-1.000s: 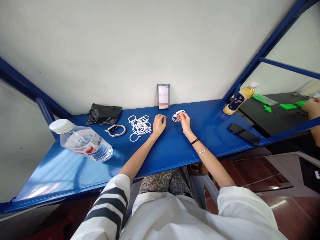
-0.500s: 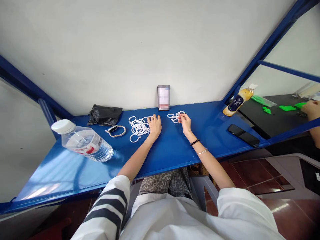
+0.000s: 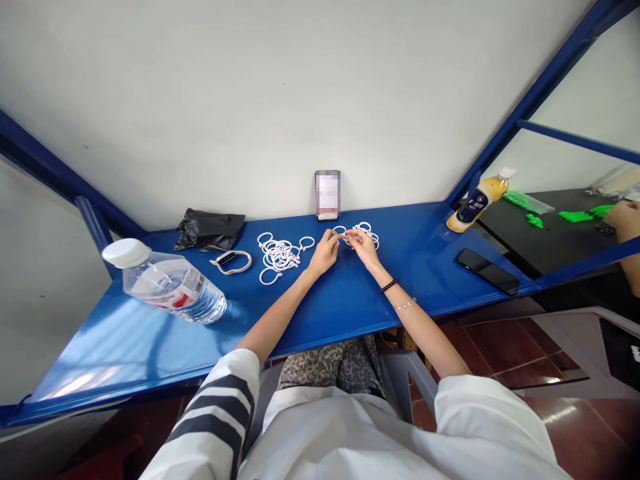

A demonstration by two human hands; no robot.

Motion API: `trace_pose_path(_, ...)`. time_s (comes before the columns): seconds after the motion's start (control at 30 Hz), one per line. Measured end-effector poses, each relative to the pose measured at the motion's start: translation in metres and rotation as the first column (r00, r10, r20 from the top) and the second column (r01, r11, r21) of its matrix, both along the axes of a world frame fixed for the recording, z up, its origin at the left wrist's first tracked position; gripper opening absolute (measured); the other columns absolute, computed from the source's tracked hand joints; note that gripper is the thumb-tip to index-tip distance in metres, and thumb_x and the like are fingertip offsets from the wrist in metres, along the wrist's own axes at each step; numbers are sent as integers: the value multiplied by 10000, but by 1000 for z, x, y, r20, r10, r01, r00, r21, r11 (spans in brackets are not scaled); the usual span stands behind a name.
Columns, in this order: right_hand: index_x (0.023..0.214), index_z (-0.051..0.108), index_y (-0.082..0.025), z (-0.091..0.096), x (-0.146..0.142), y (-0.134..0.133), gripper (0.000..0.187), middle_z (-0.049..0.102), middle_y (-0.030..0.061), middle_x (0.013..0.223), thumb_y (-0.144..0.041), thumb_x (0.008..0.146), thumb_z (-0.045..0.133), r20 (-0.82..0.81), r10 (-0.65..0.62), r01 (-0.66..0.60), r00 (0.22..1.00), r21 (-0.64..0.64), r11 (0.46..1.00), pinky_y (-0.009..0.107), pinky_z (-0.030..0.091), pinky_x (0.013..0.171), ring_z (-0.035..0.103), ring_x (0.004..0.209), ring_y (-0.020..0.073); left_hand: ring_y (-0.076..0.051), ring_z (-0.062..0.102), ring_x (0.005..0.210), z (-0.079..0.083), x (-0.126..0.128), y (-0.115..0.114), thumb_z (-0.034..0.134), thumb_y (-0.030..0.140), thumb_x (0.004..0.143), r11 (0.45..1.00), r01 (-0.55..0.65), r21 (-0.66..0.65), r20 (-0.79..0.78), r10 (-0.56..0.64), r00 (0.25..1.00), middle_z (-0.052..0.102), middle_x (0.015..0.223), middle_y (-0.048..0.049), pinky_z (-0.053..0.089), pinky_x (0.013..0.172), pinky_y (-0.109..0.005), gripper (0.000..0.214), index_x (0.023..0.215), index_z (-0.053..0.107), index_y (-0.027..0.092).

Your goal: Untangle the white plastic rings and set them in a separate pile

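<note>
Nearest, a bottle (image 3: 173,287) stood on the bench (image 3: 345,303). Farther in, a pile of rings (image 3: 281,255) lay left of the left hand (image 3: 327,251). Its fingertips met the right hand's (image 3: 363,247) at one ring (image 3: 340,227); both grips looked narrow, but which held it I cannot tell. Loose rings (image 3: 369,231) lay just beyond; a phone (image 3: 328,195) leaned behind.

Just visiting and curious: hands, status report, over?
Left hand, right hand close together; grip unclear. White rings beside right hand, ring pile left. Phone propped beyond.

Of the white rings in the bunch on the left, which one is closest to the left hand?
The white ring sticking out at the right edge of the bunch, toward the left hand. The bunch's other rings all lie farther left.
</note>
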State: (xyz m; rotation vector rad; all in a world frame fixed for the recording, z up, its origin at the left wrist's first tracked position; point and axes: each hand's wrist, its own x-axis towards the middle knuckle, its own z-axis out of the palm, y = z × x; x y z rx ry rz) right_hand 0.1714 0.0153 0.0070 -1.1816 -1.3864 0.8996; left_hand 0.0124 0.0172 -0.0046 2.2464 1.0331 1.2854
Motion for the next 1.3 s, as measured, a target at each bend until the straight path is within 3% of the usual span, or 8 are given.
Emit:
trace_pose_path(0.17,1113,657,-218,-2,-5,-4,345,673,74,1152,-263,779,586,151,186,-196,971,60,979,313,525,764,652,861,165,-96,593,645,0,-1,4,540,269,888,957,101,-272,343,-2,939,575,1027,-85,520,583,-235,196,1039,609,165)
trace_pose_path(0.33,1174,626,-207,-2,-7,-5,371,688,49,940,-243,811,560,216,261,-277,941,49,959,292,519,709,650,796,158,-84,592,597,-4,-3,9,653,382,820,908,217,-359,502,-8,865,591,923,-53,518,558,-224,332,1049,574,155)
trace_pose_path(0.5,1102,634,-211,5,-8,-9,292,647,55,996,-216,833,522,315,161,-218,935,154,964,264,490,642,599,783,150,-72,583,572,-7,-1,10,659,415,804,886,267,-379,510,-41,859,602,959,-57,504,531,-210,410,1104,530,167)
trace_pose_path(0.73,1073,667,-234,7,-7,-13,265,588,75,1037,-170,873,505,549,178,-322,817,177,930,322,499,713,578,817,182,-105,624,648,-6,-3,9,635,299,782,846,349,-403,526,-97,845,614,1015,-64,542,640,-263,432,1174,494,185)
trace_pose_path(1.03,1073,634,-215,5,-6,-12,221,606,99,1053,-156,911,496,705,38,-304,709,256,918,375,495,820,578,987,244,-106,627,650,0,-2,4,584,231,786,861,322,-393,526,-77,847,639,1061,-81,537,660,-267,379,1154,508,176)
trace_pose_path(1.2,1069,610,-212,7,-8,-14,189,611,114,1057,-195,934,480,761,28,-301,648,223,927,362,495,741,575,962,256,-111,616,653,5,-4,0,536,224,790,873,278,-400,510,-40,859,650,1072,-80,533,643,-264,360,1147,520,182)
trace_pose_path(1.3,1006,596,-209,7,-9,-15,122,624,98,1022,-228,936,498,750,39,-292,660,209,933,346,481,731,580,933,242,-126,626,708,6,-5,-1,509,235,808,906,192,-377,468,8,883,663,1028,-73,525,682,-266,314,1114,543,174)
